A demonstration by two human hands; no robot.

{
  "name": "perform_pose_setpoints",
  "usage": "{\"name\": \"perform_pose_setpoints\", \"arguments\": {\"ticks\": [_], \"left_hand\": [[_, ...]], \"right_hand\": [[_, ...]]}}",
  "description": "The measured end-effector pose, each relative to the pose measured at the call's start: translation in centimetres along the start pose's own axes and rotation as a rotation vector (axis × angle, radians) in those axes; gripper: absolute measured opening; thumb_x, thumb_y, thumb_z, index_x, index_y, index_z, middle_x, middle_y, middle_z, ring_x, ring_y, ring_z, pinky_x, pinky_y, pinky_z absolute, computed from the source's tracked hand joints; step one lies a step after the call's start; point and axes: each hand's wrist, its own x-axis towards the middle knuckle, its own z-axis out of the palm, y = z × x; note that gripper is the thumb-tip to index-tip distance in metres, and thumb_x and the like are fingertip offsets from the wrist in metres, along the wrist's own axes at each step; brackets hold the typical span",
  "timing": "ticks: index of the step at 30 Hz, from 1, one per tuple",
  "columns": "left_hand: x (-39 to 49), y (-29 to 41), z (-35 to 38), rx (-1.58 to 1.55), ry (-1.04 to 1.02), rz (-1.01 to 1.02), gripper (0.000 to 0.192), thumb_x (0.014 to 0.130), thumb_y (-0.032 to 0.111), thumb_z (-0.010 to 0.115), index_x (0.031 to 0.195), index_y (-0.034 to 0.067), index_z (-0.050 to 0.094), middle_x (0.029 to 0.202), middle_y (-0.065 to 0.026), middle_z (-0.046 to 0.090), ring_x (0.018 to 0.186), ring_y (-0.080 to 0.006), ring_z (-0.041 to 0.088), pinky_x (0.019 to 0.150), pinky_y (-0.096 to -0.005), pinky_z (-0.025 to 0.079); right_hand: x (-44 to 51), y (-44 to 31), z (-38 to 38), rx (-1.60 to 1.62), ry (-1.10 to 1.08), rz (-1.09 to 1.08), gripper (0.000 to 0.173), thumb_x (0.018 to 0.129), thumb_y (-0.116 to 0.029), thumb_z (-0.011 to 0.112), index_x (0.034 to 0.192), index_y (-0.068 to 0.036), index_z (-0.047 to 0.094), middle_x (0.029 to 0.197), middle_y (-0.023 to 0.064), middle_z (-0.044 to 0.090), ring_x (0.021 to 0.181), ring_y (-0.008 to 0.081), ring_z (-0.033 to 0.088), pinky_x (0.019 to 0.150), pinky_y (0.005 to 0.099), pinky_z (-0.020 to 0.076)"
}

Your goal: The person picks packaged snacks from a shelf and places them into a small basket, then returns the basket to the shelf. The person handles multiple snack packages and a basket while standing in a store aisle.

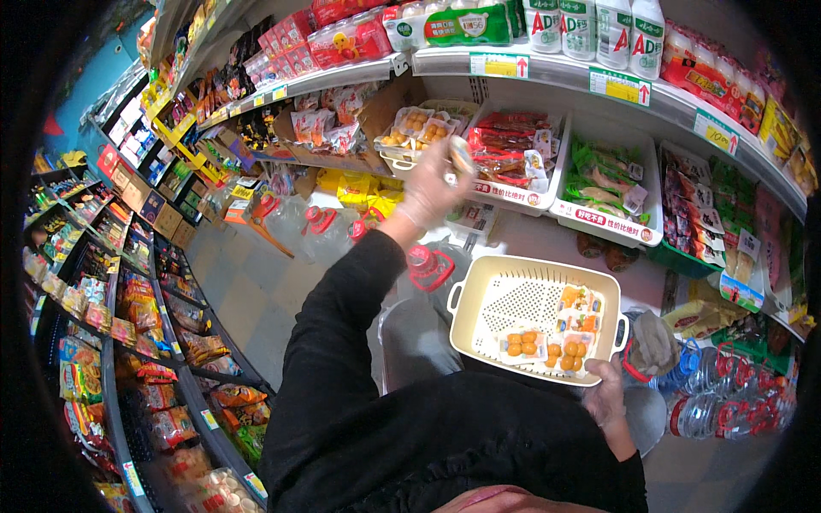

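Observation:
My left hand [431, 186], in a thin clear glove, is raised at the front edge of a cream bin [403, 164] on the lower shelf. Between its fingers is a small packet [460, 156], blurred. Packs of round brown snacks [415, 120] fill that bin. With my right hand [606, 388], also gloved, I grip the near right corner of a cream perforated plastic basket [457, 320]. Inside it, along the right side and near edge, are several clear packs of round brown snacks [567, 354]. At its far right are packs with mixed-coloured contents [579, 300].
White bins of red packets [513, 138] and green packets [603, 176] stand right of the cream bin. Above runs a shelf edge [558, 70] with price tags. Large bottles with red caps [431, 263] stand on the floor; bottled water [712, 372] is at right. Snack shelves [115, 359] line the left.

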Motion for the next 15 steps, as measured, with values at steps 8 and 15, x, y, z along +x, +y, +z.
{"name": "perform_pose_setpoints", "arguments": {"ticks": [8,15], "left_hand": [[7.4,-8.9,-4.4,0.696,0.059,-0.547,0.052,0.085,0.046,0.069,0.114,0.003,0.071,0.113,-0.02,0.073,0.109,-0.0392,0.07,0.097,-0.0473,0.054],[9.9,-7.8,-2.3,0.69,-0.046,-0.736,0.063,0.088,0.053,0.065,0.128,0.005,0.067,0.12,-0.0247,0.072,0.117,-0.0404,0.068,0.102,-0.0473,0.051]], "right_hand": [[1.2,0.5,-1.3,0.02,-0.001,0.06,0.064,0.081,0.003,0.055,0.145,-0.001,0.043,0.134,0.0149,0.062,0.119,0.0272,0.066,0.104,0.0414,0.0551],[1.5,-0.1,-0.5,-0.013,0.012,0.001,0.073,0.08,0.0,0.056,0.15,0.001,0.038,0.14,0.0189,0.056,0.127,0.0346,0.06,0.11,0.049,0.051]]}}
